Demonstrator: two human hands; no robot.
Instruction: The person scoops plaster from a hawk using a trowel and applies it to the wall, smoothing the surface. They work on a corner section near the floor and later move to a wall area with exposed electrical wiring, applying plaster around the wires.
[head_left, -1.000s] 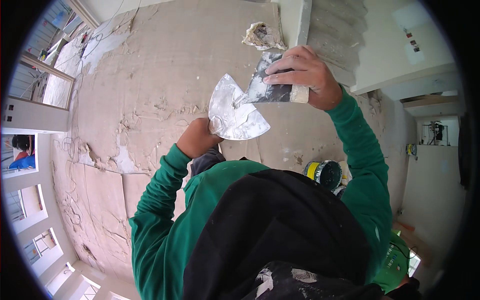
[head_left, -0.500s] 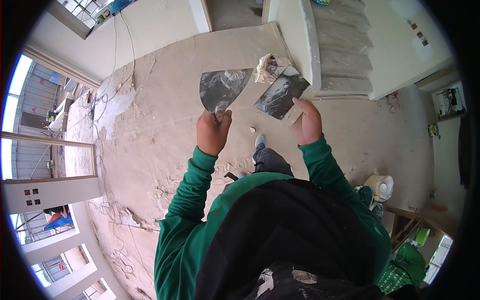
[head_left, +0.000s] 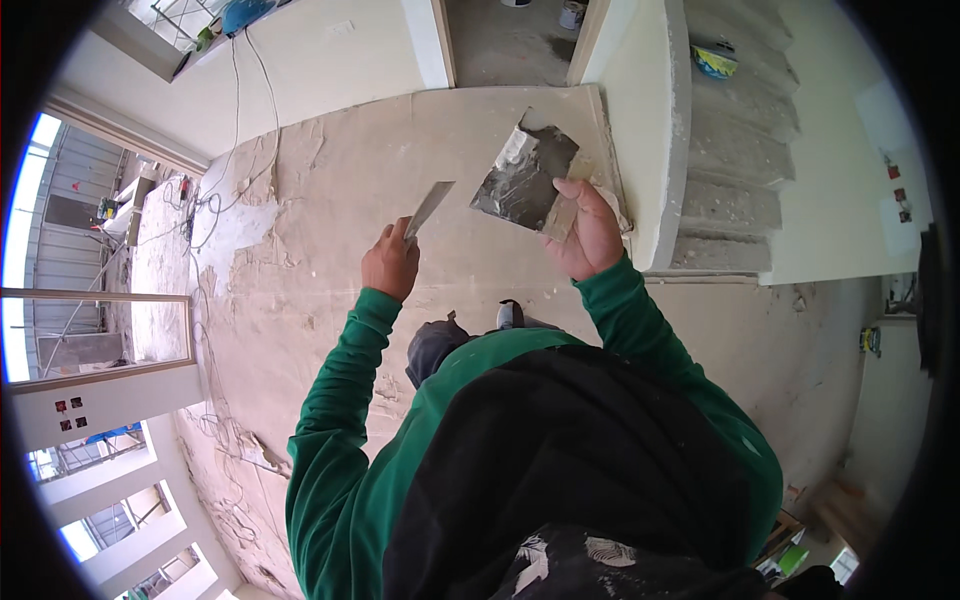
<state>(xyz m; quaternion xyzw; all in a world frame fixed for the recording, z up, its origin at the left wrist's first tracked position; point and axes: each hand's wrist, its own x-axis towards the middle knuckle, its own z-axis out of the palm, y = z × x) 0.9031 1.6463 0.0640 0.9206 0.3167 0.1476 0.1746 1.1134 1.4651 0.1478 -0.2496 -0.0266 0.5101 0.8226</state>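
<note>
My left hand [head_left: 388, 262] grips a putty knife [head_left: 430, 207], its metal blade seen nearly edge-on and pointing up to the right. To the right of it, my right hand [head_left: 585, 232] holds a wide square scraper [head_left: 523, 170], thumb on the blade's lower right corner. That blade is dark, with whitish putty smeared on it, and its light handle lies mostly under my fingers. The two tools are apart. Behind the square scraper and my right hand, a pale crumpled heap on the floor shows only in part.
A covered floor [head_left: 300, 240] with torn patches stretches around me, cables [head_left: 210, 205] along the left. Concrete stairs [head_left: 735, 150] with a yellow-blue container [head_left: 714, 58] rise at the right. A doorway [head_left: 505, 40] lies ahead. Window openings [head_left: 120, 520] line the lower left; a green object [head_left: 792, 560] sits lower right.
The two tools were overlapping and have separated. The left one has moved left and turned from face-up to edge-on; the right one is tilted. The view has swung toward the doorway and stairs.
</note>
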